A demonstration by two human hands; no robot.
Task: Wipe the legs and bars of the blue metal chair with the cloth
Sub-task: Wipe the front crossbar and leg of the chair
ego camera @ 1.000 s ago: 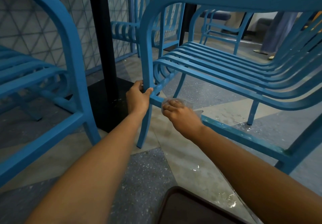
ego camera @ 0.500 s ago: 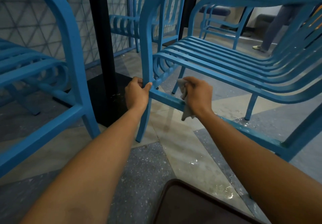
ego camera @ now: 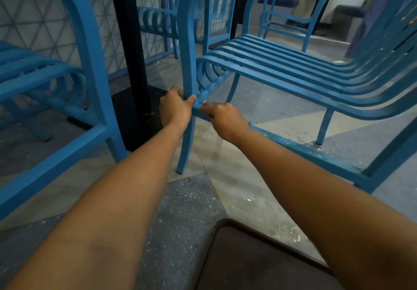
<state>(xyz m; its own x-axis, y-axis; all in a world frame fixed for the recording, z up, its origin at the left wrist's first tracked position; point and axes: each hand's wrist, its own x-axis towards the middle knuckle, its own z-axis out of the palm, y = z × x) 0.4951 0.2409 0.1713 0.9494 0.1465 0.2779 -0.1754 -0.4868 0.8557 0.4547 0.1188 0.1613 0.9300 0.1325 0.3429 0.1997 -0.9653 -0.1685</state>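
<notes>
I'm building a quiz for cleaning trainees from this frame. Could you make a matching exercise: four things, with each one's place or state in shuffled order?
Things:
1. left hand
2. right hand
3. black post
4. dark tray

Places or states:
A. on the floor at the bottom edge, between the forearms
B. grips the chair's front leg
C. stands upright left of the chair
D. on the low side bar, beside the leg

Pairs: 1-B, 2-D, 3-C, 4-A

Head-worn camera looks forward and down, close over a blue chair (ego camera: 270, 72).
</notes>
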